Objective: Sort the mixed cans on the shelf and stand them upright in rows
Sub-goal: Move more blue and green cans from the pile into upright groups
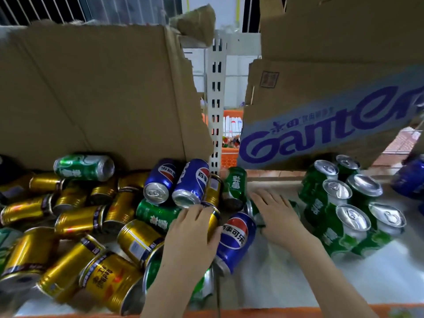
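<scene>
1. Two hands over a pale shelf surface (298, 278) edged in orange along the near side.
2. Left hand (192, 232) curled over a gold can (214, 222) lying on its side, fingers wrapped round its body.
3. Right hand (275, 210) spread flat, fingers straight, pressing on a green can (253, 211) mostly hidden beneath the palm.
4. Between the two hands, a blue can (236, 239) on its side.
5. Left of the left hand, a jumbled heap of gold cans (75, 223), tipped over among green and blue ones.
6. Right of the right hand, a cluster of green cans (351, 210) standing upright, tops showing.
7. Beyond the hands, torn cardboard sheets (103, 92) leaning as a backdrop, a white slotted upright (215, 106) between them, an orange crate (229, 143) behind.
</scene>
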A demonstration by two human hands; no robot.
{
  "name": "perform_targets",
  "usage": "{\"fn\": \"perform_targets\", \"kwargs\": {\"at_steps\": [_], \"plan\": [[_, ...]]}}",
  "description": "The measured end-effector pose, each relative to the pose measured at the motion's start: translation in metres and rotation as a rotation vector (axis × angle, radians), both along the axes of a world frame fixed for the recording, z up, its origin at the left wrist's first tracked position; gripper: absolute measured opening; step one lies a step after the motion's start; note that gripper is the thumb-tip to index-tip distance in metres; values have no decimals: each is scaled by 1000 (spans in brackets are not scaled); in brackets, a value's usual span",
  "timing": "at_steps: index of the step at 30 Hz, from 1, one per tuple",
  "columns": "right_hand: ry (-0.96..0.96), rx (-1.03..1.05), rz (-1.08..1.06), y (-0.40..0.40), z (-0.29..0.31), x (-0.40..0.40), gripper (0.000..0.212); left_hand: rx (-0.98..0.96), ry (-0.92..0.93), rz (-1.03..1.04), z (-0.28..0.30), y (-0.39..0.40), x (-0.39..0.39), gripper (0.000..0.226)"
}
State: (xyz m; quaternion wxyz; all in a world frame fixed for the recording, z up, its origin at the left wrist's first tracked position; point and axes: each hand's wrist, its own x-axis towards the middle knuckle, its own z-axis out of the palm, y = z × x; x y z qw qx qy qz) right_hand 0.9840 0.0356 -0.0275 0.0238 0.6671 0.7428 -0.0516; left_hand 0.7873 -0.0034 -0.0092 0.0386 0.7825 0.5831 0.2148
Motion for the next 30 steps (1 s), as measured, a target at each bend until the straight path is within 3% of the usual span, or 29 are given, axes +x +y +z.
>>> {"fn": "perform_targets", "kwargs": {"at_steps": [5, 13, 17, 22, 26, 30], "plan": [[-61, -88, 107, 23, 6, 10, 88, 21, -7, -29, -8, 13, 8, 43], [192, 116, 77, 30, 57, 55, 70, -81, 0, -43, 9, 45, 54, 44], [240, 173, 112, 31, 76, 71, 81, -235, 155, -9, -2, 88, 95, 56], [233, 226, 108, 34, 90, 88, 78, -361, 394, 175, -22, 118, 120, 89], [254, 214, 95, 36, 89, 94, 80, -315, 478, 269, -27, 115, 131, 73], [251, 186, 113, 45, 81, 96, 79, -343, 423, 280, -16, 114, 128, 61]]}}
